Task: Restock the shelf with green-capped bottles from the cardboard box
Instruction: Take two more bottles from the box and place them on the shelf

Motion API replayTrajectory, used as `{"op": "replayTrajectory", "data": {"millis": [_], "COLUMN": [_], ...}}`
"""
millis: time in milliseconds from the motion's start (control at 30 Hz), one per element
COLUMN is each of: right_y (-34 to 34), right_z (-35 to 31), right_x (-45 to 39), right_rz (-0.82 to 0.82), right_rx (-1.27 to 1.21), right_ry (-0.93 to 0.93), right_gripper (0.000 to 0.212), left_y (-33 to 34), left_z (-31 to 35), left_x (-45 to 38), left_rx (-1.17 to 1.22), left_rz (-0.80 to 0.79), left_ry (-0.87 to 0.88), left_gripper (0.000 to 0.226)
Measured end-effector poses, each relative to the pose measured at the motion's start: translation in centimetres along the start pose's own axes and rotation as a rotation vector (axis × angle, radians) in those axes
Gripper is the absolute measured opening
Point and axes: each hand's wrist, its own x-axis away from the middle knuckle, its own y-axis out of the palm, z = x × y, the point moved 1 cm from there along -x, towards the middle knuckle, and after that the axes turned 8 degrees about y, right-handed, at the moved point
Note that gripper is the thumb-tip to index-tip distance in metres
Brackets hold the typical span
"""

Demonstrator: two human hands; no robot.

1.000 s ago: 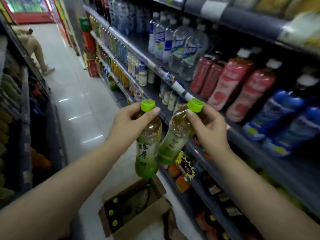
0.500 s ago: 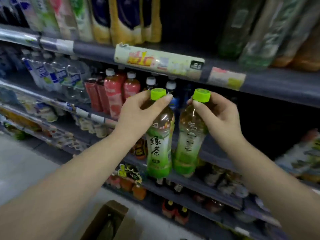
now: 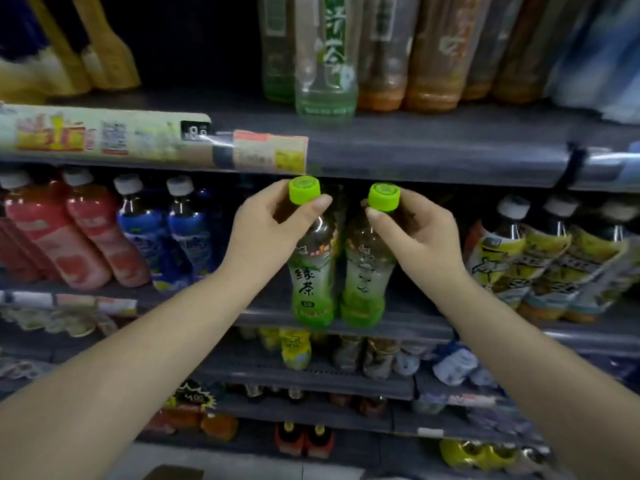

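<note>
Two green-capped tea bottles stand upright side by side, their bases at the front lip of the grey shelf [image 3: 419, 325]. My left hand [image 3: 266, 230] grips the neck of the left bottle [image 3: 311, 289] just under its cap. My right hand [image 3: 415, 233] grips the neck of the right bottle [image 3: 363, 289] the same way. Behind them the shelf bay is dark with no bottles showing in it. A corner of the cardboard box [image 3: 173, 472] shows at the bottom edge.
Red and blue bottles [image 3: 145, 233] fill the same shelf to the left, yellow-labelled bottles [image 3: 540, 268] to the right. The shelf above [image 3: 433, 147] hangs just over the green caps and carries tall tea bottles. Lower shelves hold small bottles and cans.
The view has swung from the aisle to face the shelf. Both hands carried the bottles up and forward from over the box to the shelf's front edge.
</note>
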Motion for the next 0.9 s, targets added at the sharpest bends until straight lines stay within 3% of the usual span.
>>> {"op": "replayTrajectory", "data": {"millis": [600, 900], "right_y": [2.0, 4.4], "right_z": [3.6, 5.3], "right_x": [-2.8, -4.1], "right_rz": [0.126, 0.052], "right_rx": [-0.036, -0.047], "right_ry": [0.099, 0.181], "right_gripper": [0.007, 0.011], "left_y": [1.2, 1.0], "left_z": [-5.7, -8.6], "left_x": [-2.5, -3.4], "left_rx": [0.089, 0.066], "left_rz": [0.097, 0.124], "left_ry": [-0.020, -0.099], "left_gripper": [0.008, 0.013]}}
